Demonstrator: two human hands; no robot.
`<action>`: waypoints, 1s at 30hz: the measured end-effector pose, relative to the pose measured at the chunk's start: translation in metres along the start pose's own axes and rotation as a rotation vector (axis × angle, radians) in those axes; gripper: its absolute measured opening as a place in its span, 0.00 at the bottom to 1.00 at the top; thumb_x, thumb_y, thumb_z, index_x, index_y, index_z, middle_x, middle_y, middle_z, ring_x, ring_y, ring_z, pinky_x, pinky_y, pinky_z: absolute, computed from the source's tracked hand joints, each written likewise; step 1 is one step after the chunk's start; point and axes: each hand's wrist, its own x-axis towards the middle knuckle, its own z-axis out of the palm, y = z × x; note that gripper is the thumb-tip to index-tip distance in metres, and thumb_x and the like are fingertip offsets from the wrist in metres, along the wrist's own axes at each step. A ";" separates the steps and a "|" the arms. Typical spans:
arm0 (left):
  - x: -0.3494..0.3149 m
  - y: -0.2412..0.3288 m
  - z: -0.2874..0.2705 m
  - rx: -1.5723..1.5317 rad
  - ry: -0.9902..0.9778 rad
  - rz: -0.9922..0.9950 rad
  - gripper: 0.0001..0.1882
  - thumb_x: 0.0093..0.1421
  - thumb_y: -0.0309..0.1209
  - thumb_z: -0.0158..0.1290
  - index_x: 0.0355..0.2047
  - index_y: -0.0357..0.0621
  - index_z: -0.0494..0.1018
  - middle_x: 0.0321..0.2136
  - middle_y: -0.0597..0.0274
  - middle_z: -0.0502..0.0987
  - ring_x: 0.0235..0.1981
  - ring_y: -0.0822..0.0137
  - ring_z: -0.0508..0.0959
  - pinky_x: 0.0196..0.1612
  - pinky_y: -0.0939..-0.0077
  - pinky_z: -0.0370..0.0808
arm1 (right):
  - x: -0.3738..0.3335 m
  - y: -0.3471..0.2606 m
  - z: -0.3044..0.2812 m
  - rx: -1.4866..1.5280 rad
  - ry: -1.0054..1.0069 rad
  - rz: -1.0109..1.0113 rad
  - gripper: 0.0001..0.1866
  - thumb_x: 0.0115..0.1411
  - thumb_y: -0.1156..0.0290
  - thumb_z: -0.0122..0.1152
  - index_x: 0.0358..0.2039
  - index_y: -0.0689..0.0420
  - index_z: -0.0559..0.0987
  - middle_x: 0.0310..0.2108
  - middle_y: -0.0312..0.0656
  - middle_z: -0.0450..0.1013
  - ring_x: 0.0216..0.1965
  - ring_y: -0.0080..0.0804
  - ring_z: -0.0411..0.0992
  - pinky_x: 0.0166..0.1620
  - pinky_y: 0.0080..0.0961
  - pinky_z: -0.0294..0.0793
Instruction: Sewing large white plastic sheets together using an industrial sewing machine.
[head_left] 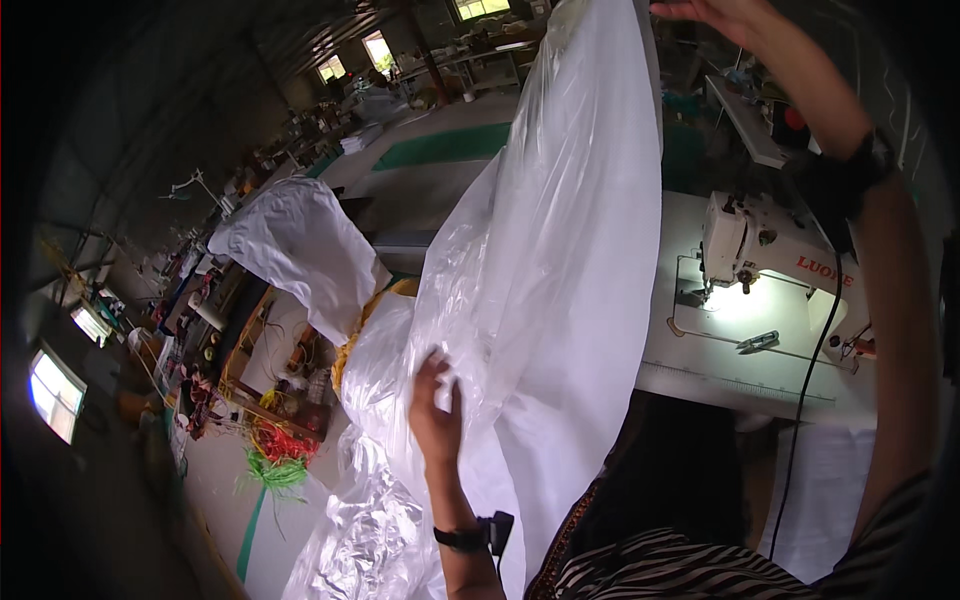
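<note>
A long white sheet with clear plastic film point(590, 230) hangs tall in front of me, its top beyond the upper edge of the view. My right hand point(715, 14) is raised at the top, fingertips closed at the sheet's upper right edge; the upper part of the hand is cut off. Lower down, my left hand point(437, 415) lies against the crinkled clear film point(385, 520), its fingers apart and gripping nothing. The film spreads down and to the left in shiny folds.
On the right, a white sewing machine point(775, 245) stands with its lamp lit, and small thread snips point(758, 342) lie on its table. Another white sheet point(300, 235) drapes at left. Red string point(285, 440) and green string point(275, 473) lie bundled below it. A black cable point(808, 390) hangs at right.
</note>
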 end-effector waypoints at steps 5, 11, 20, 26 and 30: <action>0.137 0.046 -0.101 -0.119 0.689 0.207 0.14 0.69 0.25 0.46 0.54 0.37 0.67 0.46 0.52 0.76 0.39 0.67 0.79 0.42 0.75 0.76 | -0.002 -0.005 0.011 0.115 0.018 0.013 0.11 0.71 0.63 0.50 0.40 0.58 0.76 0.32 0.35 0.75 0.32 0.25 0.76 0.35 0.25 0.80; -0.007 0.022 -0.013 0.065 0.303 0.278 0.41 0.49 0.28 0.68 0.60 0.40 0.58 0.52 0.45 0.70 0.48 0.52 0.74 0.52 0.59 0.73 | -0.014 -0.010 0.010 0.132 -0.057 -0.012 0.12 0.71 0.63 0.51 0.41 0.57 0.76 0.33 0.36 0.76 0.33 0.24 0.76 0.34 0.24 0.79; -0.084 0.011 0.054 0.432 0.245 0.132 0.16 0.46 0.18 0.57 0.38 0.42 0.77 0.47 0.52 0.74 0.47 0.48 0.73 0.47 0.54 0.71 | -0.014 -0.017 -0.011 0.056 0.012 0.017 0.11 0.70 0.63 0.51 0.41 0.57 0.76 0.33 0.35 0.76 0.33 0.24 0.75 0.34 0.23 0.79; -0.169 0.057 0.092 -0.027 -0.149 0.002 0.20 0.48 0.17 0.54 0.44 0.40 0.76 0.42 0.52 0.77 0.43 0.49 0.77 0.45 0.59 0.75 | 0.003 -0.017 -0.011 0.117 0.024 -0.011 0.11 0.70 0.64 0.51 0.41 0.57 0.77 0.32 0.34 0.75 0.33 0.24 0.76 0.35 0.24 0.78; -0.159 0.101 0.123 -0.026 -0.131 -0.050 0.22 0.49 0.23 0.59 0.47 0.41 0.74 0.51 0.52 0.73 0.50 0.47 0.73 0.52 0.57 0.71 | 0.007 -0.023 -0.012 0.086 0.012 -0.007 0.11 0.70 0.64 0.51 0.41 0.57 0.77 0.32 0.34 0.76 0.33 0.24 0.76 0.35 0.24 0.78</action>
